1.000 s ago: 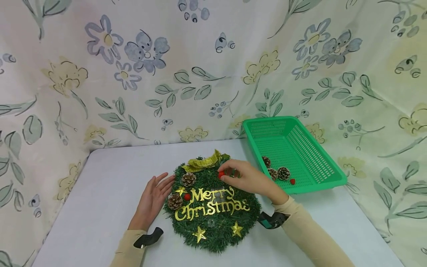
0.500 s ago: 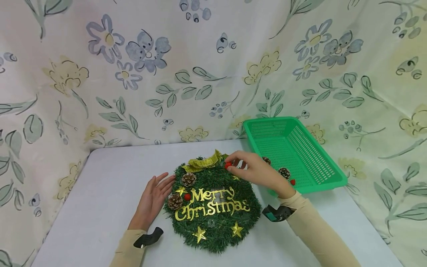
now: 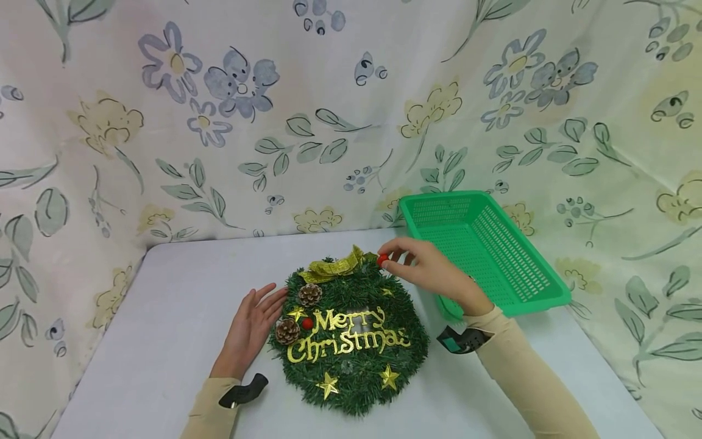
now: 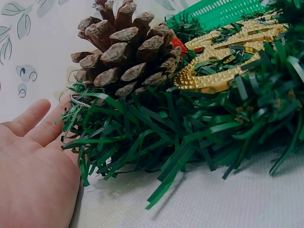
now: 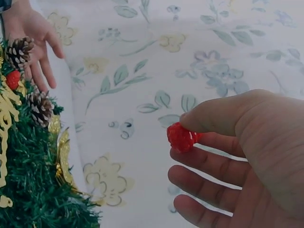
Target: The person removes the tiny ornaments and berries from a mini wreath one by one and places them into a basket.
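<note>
A green tinsel wreath (image 3: 351,390) lies on the table with gold "Merry Christmas" lettering (image 3: 348,341) across it. On its left side sit two pine cones (image 3: 287,331) and a red berry (image 3: 307,324); a gold ribbon bow (image 3: 334,267) tops it. My right hand (image 3: 433,271) pinches a small bumpy red berry (image 5: 181,137) between thumb and fingertips, at the wreath's upper right edge beside the bow. My left hand (image 3: 249,332) is palm up with relaxed fingers, its fingertips right at the wreath's left edge, near a pine cone (image 4: 126,52) in the left wrist view.
A green plastic basket (image 3: 540,268) stands at the right, its near-left part hidden behind the right hand and forearm. Several gold stars (image 3: 328,385) dot the wreath. A white table (image 3: 164,317) lies under everything, with a floral cloth (image 3: 340,122) hanging behind.
My right hand has moved right and away from me with the red berry, from over the wreath's top to its upper right edge. The left hand has stayed put.
</note>
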{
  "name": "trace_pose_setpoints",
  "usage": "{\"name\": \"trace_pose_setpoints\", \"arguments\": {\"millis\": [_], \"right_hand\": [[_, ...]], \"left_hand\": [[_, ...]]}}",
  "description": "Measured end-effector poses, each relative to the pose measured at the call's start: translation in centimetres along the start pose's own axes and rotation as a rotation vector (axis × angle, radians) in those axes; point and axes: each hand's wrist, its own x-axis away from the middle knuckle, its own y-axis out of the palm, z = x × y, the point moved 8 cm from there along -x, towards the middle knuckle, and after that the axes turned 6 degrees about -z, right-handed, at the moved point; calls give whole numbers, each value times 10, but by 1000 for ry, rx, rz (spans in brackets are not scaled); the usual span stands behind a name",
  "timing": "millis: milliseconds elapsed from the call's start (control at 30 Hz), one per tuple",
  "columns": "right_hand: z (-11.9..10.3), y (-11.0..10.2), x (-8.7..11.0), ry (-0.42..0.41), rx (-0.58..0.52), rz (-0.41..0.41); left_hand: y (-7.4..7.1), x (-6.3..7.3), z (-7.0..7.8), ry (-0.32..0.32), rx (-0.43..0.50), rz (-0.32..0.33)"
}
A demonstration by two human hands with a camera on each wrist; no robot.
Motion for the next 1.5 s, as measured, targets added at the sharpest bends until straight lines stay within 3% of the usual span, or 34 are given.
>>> {"name": "trace_pose_setpoints", "arguments": {"millis": [167, 400, 1500], "right_hand": [[10, -7, 0, 41, -35, 32], [22, -18, 0, 70, 0, 66], [74, -58, 11, 253, 0, 143]], "left_hand": [[1, 1, 0, 1, 2, -1], [1, 1, 0, 0, 2, -2], [-3, -1, -1, -3, 42, -2]]}}
